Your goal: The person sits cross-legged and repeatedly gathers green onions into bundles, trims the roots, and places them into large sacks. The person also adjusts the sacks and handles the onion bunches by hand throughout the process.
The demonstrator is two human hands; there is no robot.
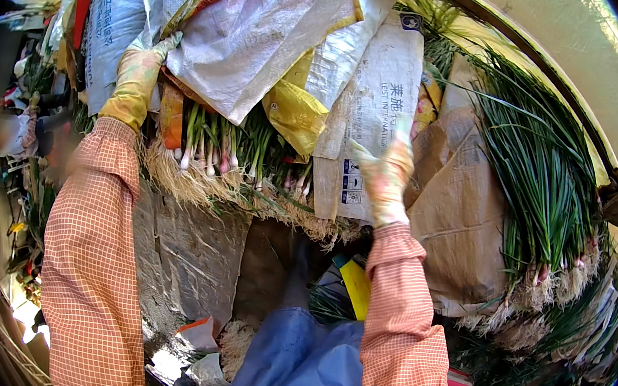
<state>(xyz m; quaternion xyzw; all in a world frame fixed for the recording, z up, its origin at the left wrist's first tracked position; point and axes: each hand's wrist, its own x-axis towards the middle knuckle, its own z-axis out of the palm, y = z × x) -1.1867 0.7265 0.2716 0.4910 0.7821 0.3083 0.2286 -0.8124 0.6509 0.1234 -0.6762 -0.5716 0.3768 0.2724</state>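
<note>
A: Left side first. What's the grip?
B: Gloved left hand (137,75), fingers closed on the gathered left edge of a white woven sack (254,43), toward the pile's left side.

A: Right?
B: Gloved right hand (390,176) open, thumb out leftward, over a pale printed sack (386,67). Hand slightly blurred; cannot tell if it touches.

A: Under the sacks?
B: Green onions (211,139). White bulbs and shaggy roots along the pile's near edge, stems running back beneath the white sack. A folded yellow sack (294,110) lies between the white one and the printed one.

A: Pile's right side?
B: Second onion bunch (541,160), long dark leaves, roots toward the near right corner. Brown sheet (467,228) between it and the right hand.

A: Below the near edge?
B: Dull plastic sheet (194,252) at left; blue apron (304,362) between checked sleeves (92,228).
</note>
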